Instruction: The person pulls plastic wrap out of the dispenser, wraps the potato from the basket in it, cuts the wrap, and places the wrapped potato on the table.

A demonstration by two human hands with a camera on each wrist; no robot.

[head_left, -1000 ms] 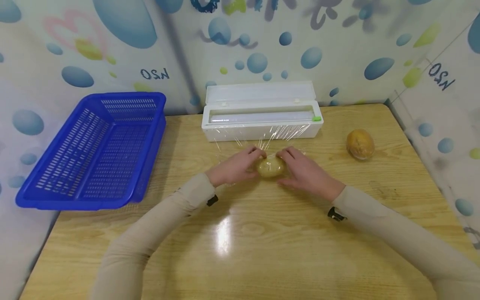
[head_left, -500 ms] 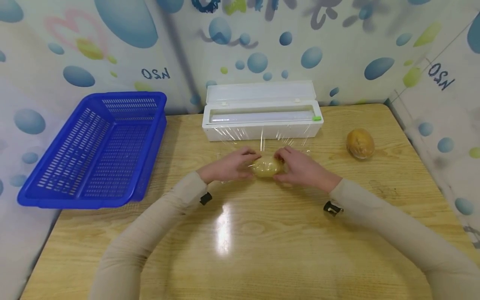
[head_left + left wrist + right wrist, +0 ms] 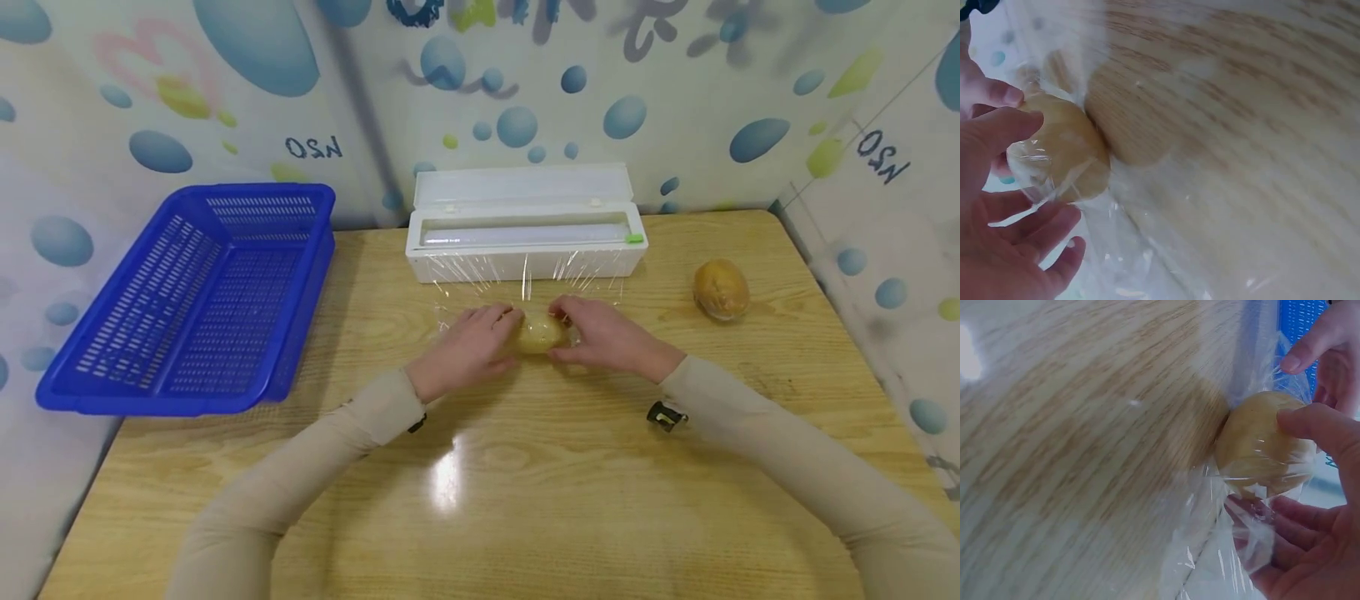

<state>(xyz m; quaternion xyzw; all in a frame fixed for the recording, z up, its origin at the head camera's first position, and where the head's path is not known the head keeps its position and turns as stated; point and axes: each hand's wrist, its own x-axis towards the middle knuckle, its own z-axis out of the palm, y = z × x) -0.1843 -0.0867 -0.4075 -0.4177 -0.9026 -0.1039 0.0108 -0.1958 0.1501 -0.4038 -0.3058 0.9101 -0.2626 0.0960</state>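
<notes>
Yellowish rounded item (image 3: 542,333), smooth, potato-like; kind uncertain. Resting on its underside, centre of the frame in the head view. Right hand (image 3: 606,335) holds its right side, thumb on top; left hand (image 3: 467,348) close at its left. Clear film (image 3: 1129,265) covers it, shiny, creased, bunched loosely at its edge, spreading up the frame in stretched streaks.

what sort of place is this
Perhaps a small work booth: a wooden table against bubble-patterned walls, with a box of plastic wrap and a blue basket on it.
</notes>
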